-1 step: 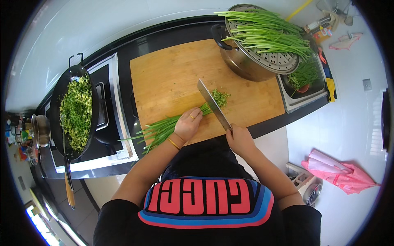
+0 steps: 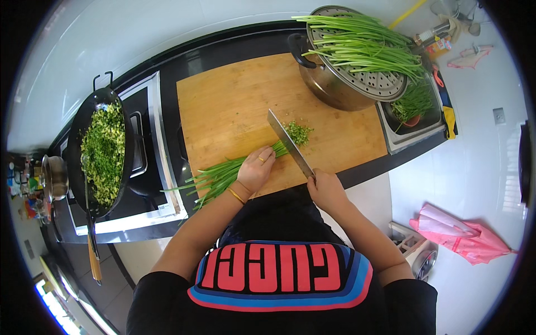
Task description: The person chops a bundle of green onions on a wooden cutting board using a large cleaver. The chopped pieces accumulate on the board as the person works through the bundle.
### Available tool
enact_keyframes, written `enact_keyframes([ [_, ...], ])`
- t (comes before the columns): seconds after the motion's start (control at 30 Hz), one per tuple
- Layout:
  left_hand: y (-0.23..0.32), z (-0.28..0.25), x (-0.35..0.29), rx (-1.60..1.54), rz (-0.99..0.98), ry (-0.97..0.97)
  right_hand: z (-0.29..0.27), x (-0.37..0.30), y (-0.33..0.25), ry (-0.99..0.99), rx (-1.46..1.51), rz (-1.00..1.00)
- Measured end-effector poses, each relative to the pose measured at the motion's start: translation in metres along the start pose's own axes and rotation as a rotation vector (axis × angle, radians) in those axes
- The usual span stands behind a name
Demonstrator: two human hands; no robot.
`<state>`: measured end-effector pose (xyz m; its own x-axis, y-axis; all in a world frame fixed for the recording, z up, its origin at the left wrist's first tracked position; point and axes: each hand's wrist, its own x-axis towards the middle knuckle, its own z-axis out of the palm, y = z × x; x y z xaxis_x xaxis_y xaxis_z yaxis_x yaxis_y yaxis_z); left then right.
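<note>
My left hand [image 2: 257, 169] is closed over a bundle of garlic chives [image 2: 220, 177], pressing it onto the wooden cutting board [image 2: 234, 103]. The bundle's loose ends fan out to the left, past the board's edge. In my right hand [image 2: 325, 190] is the handle of a kitchen knife [image 2: 291, 143]. Its long blade slants up and left across the cut end of the bundle, just right of my left fingers. Against the far side of the blade lies a small heap of chopped chives [image 2: 298, 132].
At the back right, a large pot [image 2: 329, 84] carries a perforated steamer tray [image 2: 382, 82] with long chives [image 2: 363, 42] on it. More greens [image 2: 414, 103] are in the sink [image 2: 397, 139]. Left, a wok [image 2: 78, 145] of chopped green-and-yellow food stands on the stove [image 2: 146, 167].
The knife blade has shifted very slightly to the left. My left hand and the bundle look the same.
</note>
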<state>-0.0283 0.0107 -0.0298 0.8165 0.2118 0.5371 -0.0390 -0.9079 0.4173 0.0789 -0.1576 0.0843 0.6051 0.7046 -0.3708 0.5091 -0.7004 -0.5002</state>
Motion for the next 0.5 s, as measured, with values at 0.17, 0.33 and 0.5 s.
enact_keyframes([
  [0.17, 0.001, -0.003, 0.002, 0.034, 0.036, 0.005, 0.008, 0.004, 0.003, -0.052, -0.07, 0.015],
  [0.33, 0.0, -0.002, 0.0, 0.021, 0.031, -0.035, 0.012, 0.012, -0.005, -0.093, -0.092, 0.024],
  [0.5, -0.001, 0.0, -0.003, 0.031, 0.058, -0.085, 0.023, 0.036, 0.003, -0.064, -0.051, -0.029],
])
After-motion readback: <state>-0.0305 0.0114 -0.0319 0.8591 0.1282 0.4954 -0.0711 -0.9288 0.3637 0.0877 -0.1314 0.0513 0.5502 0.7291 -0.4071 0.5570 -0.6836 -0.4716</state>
